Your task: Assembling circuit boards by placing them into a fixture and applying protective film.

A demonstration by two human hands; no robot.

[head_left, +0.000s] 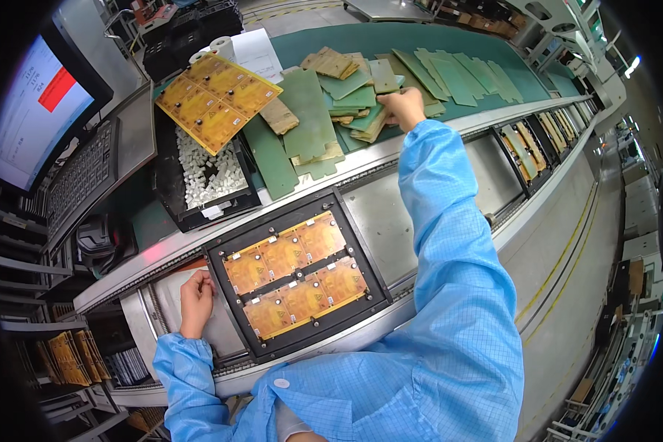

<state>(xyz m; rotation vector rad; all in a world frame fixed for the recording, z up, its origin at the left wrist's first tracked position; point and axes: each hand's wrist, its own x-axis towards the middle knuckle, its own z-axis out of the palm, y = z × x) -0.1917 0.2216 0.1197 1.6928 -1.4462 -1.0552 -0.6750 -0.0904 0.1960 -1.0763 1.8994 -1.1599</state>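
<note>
Right hand reaches out to the pile of green boards on the far belt, grip closed on one. Left hand rests loosely curled, holding nothing, against the black tray of yellow boards.

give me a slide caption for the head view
Right hand reaches into a pile of green boards on the belt while the left hand rests beside a black tray of yellow panels.
</note>
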